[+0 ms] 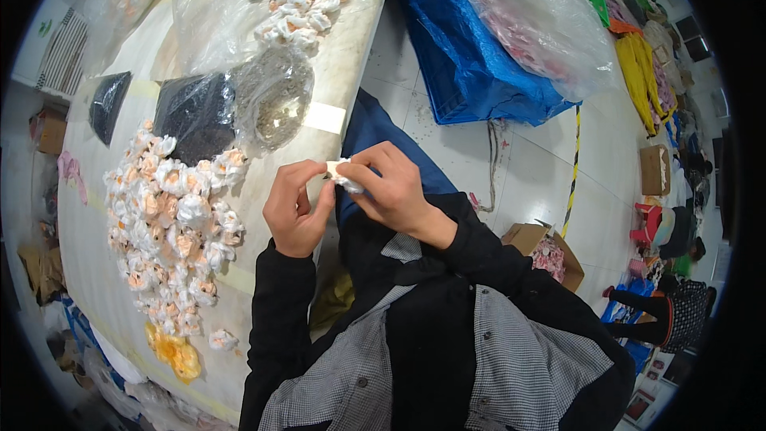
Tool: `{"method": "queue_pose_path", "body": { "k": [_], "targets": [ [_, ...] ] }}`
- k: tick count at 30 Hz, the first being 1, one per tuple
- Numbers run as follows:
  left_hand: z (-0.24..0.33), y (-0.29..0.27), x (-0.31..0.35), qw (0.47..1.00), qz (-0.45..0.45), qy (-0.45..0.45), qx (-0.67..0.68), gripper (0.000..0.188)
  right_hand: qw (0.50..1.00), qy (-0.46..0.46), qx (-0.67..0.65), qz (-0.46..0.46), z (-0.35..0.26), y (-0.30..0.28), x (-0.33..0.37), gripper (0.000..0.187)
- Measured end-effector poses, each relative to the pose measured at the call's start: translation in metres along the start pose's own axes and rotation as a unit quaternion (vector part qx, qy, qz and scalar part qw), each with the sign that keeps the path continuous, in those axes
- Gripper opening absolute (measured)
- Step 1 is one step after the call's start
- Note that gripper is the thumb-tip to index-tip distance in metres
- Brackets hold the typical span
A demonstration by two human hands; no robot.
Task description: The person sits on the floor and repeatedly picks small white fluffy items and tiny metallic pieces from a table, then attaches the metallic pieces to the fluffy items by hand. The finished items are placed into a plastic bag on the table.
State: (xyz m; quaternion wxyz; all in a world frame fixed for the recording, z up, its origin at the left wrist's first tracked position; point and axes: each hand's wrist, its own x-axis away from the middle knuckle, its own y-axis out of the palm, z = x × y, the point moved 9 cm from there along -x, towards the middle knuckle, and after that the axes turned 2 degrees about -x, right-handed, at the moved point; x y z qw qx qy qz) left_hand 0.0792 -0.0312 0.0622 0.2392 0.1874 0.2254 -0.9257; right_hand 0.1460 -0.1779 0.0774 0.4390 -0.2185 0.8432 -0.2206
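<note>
My right hand [392, 191] pinches a small white artificial flower [348, 182] between thumb and fingers, just off the table's right edge. The fingertips of my left hand [295, 206] close on the flower's left side, where a small dark green bit shows. The fingers hide much of this flower. Left of my hands, a large heap of white and peach artificial flowers [177, 211] lies on the pale table [263, 287]. One loose flower [223, 340] sits apart near the heap's lower end, beside a yellow, glossy, lumpy piece [173, 351].
More flowers [302, 16] lie farther up the table. Clear plastic bags, one with dark contents [194, 112], another with greyish bits [275, 100], lie between the heaps. Right of the table stand a blue-lined crate [487, 72] and a carton [550, 255]. A person [666, 315] is at far right.
</note>
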Motion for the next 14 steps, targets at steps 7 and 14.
{"method": "queue_pose_path", "body": {
  "k": [7, 14],
  "targets": [
    [-0.004, 0.003, 0.004, 1.000, 0.000, -0.003, 0.009, 0.031, 1.000, 0.004, 0.000, 0.004, 0.001, -0.004, 0.001, 0.041],
    [-0.018, 0.009, 0.010, 0.999, -0.035, 0.015, -0.015, 0.033, 1.000, -0.002, -0.010, -0.002, 0.006, -0.003, 0.008, 0.044]
  ]
}}
